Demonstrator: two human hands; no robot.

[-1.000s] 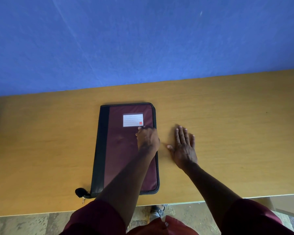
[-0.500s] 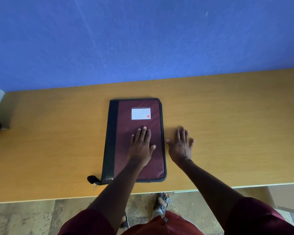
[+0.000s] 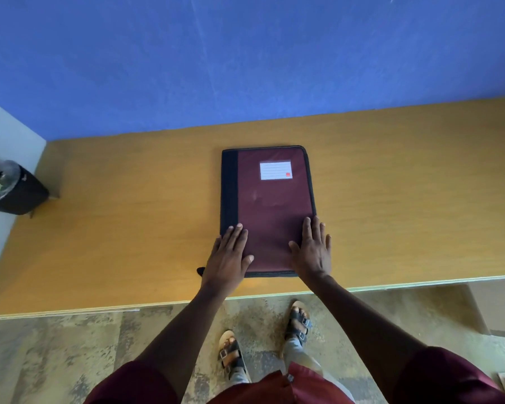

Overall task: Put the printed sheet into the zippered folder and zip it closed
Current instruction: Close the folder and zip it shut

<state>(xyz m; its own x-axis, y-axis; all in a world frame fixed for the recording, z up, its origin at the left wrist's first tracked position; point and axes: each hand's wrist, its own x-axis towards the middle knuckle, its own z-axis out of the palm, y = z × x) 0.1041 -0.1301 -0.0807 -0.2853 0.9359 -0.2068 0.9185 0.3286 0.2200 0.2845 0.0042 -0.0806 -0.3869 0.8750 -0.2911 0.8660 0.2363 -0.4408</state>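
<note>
Both hands [image 3: 270, 256] flat on closed folder [image 3: 270, 205]

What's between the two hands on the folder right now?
In the head view, only bare maroon cover of the zippered folder lies between the left hand and right hand, both flat on its near corners. Nothing else there.

Surroundings: worktop, wall, floor, planter.

A yellow-orange wood-grain worktop [image 3: 405, 182] runs the width of the view, its pale front edge facing the viewer, and abuts a blue painted wall [image 3: 245, 59] at the rear. A dark cylindrical pot holding a green-leaved plant [image 3: 11, 189] stands beside the left end of the worktop. Below the front edge lies a mottled grey-brown floor [image 3: 56, 354]. Two feet wear brown buckled sandals [image 3: 231, 355].
</note>
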